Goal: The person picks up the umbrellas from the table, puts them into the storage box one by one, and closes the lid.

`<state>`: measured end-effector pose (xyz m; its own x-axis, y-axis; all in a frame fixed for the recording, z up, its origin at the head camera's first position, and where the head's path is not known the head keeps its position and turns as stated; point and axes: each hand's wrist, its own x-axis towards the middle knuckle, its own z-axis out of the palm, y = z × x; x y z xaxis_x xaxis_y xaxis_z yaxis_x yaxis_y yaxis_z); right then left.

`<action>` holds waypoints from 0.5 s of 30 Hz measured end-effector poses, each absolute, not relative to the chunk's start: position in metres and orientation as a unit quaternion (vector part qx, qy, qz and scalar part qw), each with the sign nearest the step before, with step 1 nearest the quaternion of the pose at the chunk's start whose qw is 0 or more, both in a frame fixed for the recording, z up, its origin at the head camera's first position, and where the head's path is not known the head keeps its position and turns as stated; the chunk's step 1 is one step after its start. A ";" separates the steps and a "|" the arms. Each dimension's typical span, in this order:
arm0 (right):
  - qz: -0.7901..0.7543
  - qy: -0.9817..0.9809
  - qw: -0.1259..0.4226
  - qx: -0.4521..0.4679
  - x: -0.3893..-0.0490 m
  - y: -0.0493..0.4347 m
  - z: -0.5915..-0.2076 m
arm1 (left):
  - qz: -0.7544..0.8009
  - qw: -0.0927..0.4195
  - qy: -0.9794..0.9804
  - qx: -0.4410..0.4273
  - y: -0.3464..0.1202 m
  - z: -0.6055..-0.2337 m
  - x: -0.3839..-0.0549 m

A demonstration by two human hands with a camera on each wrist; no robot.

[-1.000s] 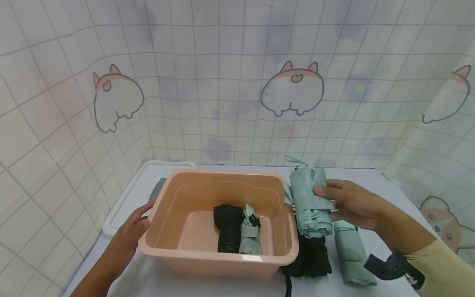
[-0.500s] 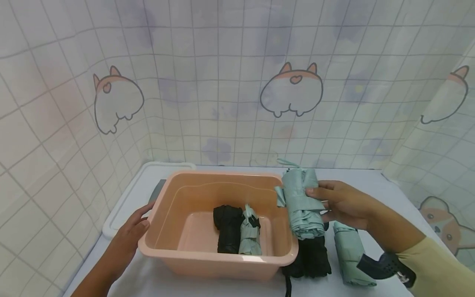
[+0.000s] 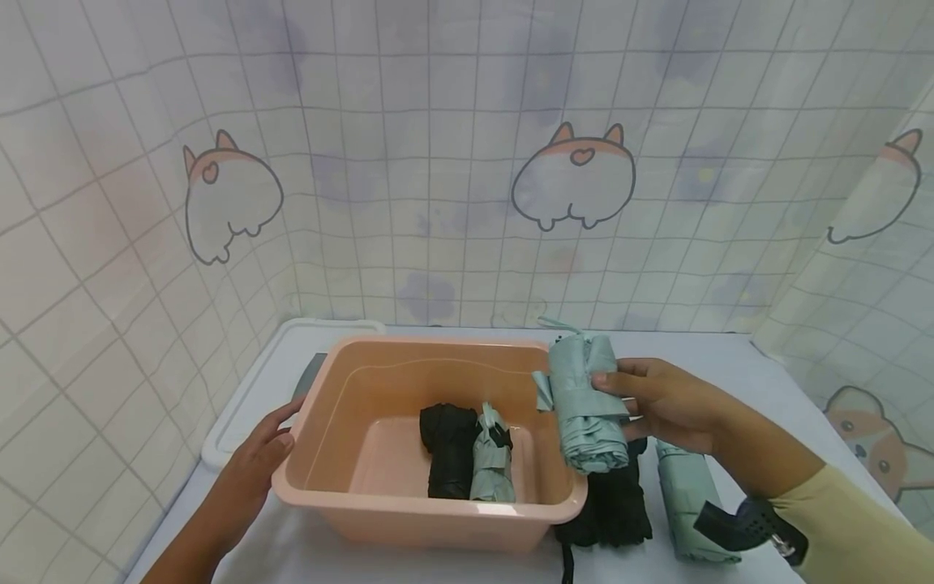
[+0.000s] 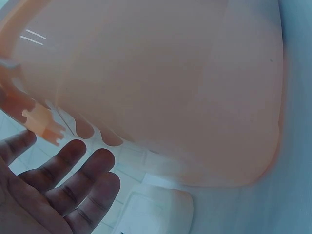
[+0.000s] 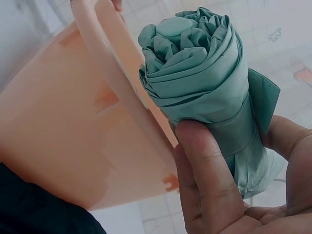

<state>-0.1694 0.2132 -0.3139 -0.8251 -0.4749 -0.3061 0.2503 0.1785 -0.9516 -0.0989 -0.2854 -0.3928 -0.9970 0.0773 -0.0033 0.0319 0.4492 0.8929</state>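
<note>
My right hand (image 3: 664,405) grips a rolled mint-green folding umbrella (image 3: 587,405) by its middle, over the right rim of a peach plastic basin (image 3: 409,509). The right wrist view shows thumb and fingers around this umbrella (image 5: 200,83), its wrist loop end hidden there. My left hand (image 3: 259,454) rests at the basin's left side, its fingers (image 4: 100,190) loosely extended by the outer wall. Inside the basin a black folded umbrella (image 3: 451,454) lies beside a slimmer mint-green one (image 3: 494,462).
On the table (image 3: 409,565), right of the basin, lie a black folded umbrella (image 3: 620,507), partly covered, and another mint-green umbrella (image 3: 693,503). A white lid-like board (image 3: 251,389) lies behind the basin's left side. Patterned cloth (image 3: 467,186) hangs around the table.
The right hand has moved a little to the left, bringing its umbrella from beside the basin over the right rim. The left hand and basin look unmoved.
</note>
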 end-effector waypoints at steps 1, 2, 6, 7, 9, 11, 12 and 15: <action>-0.635 0.714 0.285 -0.076 -0.169 0.213 -0.314 | 0.523 0.022 0.852 0.032 -0.285 -0.393 -0.099; -0.635 0.714 0.286 -0.072 -0.170 0.212 -0.315 | 0.522 0.022 0.852 0.031 -0.285 -0.393 -0.099; -0.635 0.714 0.288 -0.064 -0.169 0.210 -0.316 | 0.522 0.024 0.852 0.031 -0.286 -0.394 -0.099; -0.635 0.715 0.286 -0.062 -0.169 0.210 -0.316 | 0.523 0.025 0.851 0.030 -0.286 -0.395 -0.099; -0.638 0.717 0.275 -0.055 -0.169 0.211 -0.316 | 0.524 0.025 0.851 0.032 -0.286 -0.395 -0.099; -0.642 0.719 0.261 -0.048 -0.169 0.212 -0.314 | 0.524 0.025 0.851 0.034 -0.287 -0.395 -0.100; -0.643 0.721 0.255 -0.047 -0.169 0.213 -0.314 | 0.524 0.025 0.851 0.034 -0.287 -0.394 -0.100; -0.642 0.726 0.244 -0.036 -0.169 0.213 -0.314 | 0.525 0.025 0.850 0.036 -0.287 -0.393 -0.099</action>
